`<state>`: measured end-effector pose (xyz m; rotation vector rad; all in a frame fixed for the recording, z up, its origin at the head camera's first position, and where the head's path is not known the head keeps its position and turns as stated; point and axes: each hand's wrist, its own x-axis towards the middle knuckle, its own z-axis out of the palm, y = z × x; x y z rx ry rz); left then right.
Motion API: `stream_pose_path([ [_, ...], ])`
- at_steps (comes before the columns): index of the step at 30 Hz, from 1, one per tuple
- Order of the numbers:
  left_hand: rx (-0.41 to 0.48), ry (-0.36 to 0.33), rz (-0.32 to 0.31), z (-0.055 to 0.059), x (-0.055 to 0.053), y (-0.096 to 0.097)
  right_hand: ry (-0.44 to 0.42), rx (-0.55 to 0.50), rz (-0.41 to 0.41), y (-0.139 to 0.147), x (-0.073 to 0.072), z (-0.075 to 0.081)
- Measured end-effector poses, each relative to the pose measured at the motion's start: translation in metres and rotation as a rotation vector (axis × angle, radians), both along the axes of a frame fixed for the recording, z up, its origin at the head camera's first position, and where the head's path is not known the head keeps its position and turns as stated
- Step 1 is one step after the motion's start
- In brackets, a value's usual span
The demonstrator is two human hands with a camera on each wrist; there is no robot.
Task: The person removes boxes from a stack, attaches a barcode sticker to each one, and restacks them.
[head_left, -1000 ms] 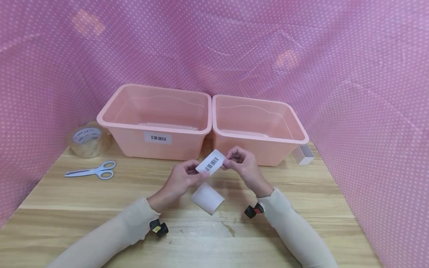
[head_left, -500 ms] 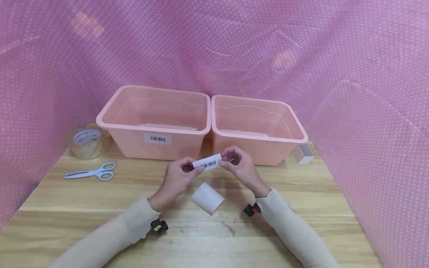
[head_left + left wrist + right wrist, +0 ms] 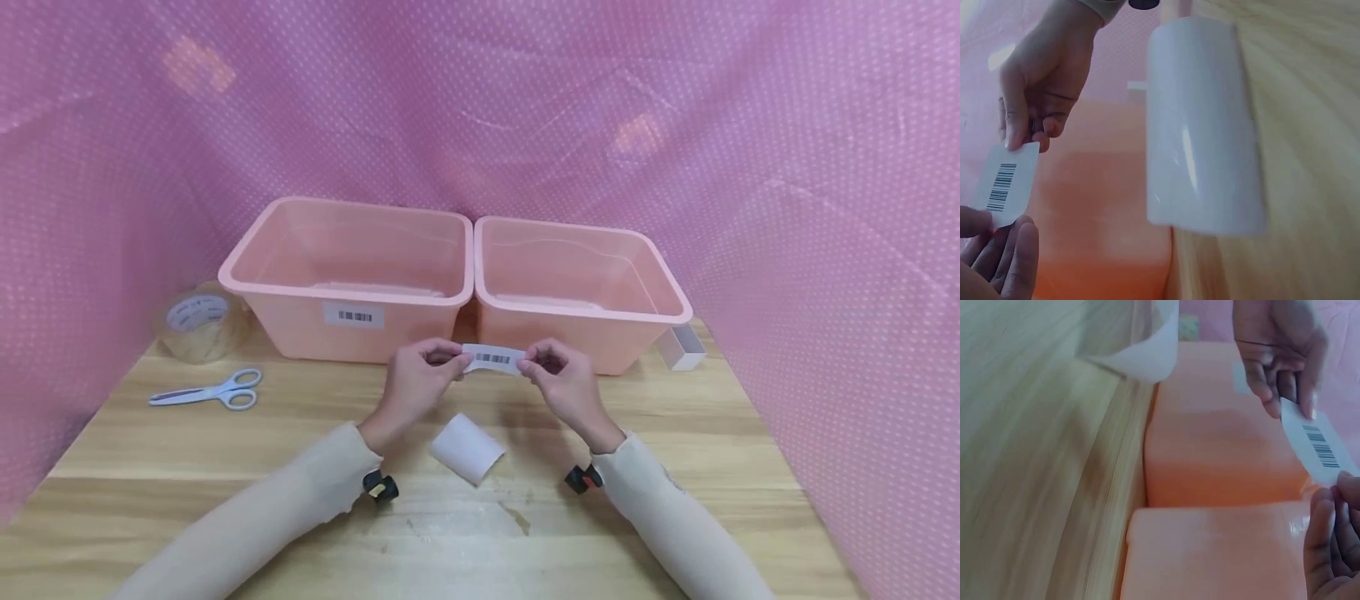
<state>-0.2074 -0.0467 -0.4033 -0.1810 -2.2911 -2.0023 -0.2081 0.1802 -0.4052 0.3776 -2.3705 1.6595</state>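
Note:
A white barcode label point(image 3: 492, 359) is stretched between both hands, its printed side up. My left hand point(image 3: 420, 379) pinches its left end between thumb and fingers. The right hand point(image 3: 566, 385) pinches the opposite end the same way. In the left wrist view the label point(image 3: 1005, 184) looks slightly bent. Just beyond the hands stand two pink bins, the left bin point(image 3: 348, 295) with a barcode label point(image 3: 354, 315) on its front, the right bin point(image 3: 581, 315) with its front partly hidden by the right hand. Below the hands lies a curled piece of white paper point(image 3: 467, 448).
Light blue scissors point(image 3: 210, 390) lie on the wooden table point(image 3: 480, 550) at the left. Behind them, by the left bin, is a roll of clear tape point(image 3: 201, 325). A small white box point(image 3: 682, 348) sits right of the right bin. Pink dotted cloth point(image 3: 480, 100) surrounds the table.
Both hands have moved right, toward the front of the right bin, still holding the label. The label has turned from tilted to nearly level. The curled paper has stayed put.

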Motion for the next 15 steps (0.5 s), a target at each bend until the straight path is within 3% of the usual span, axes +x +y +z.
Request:
stream_pose_path([
  [4,-0.021,0.016,0.007,0.0,-0.005,0.017,0.027,-0.04,-0.042,0.014,-0.002,-0.001],
  [11,-0.132,0.017,0.016,-0.003,-0.012,0.047,0.028,-0.006,-0.158,0.041,-0.009,-0.003],
  [15,-0.15,0.077,0.026,-0.002,-0.019,0.063,0.034,-0.004,-0.222,0.052,-0.015,-0.002],
])
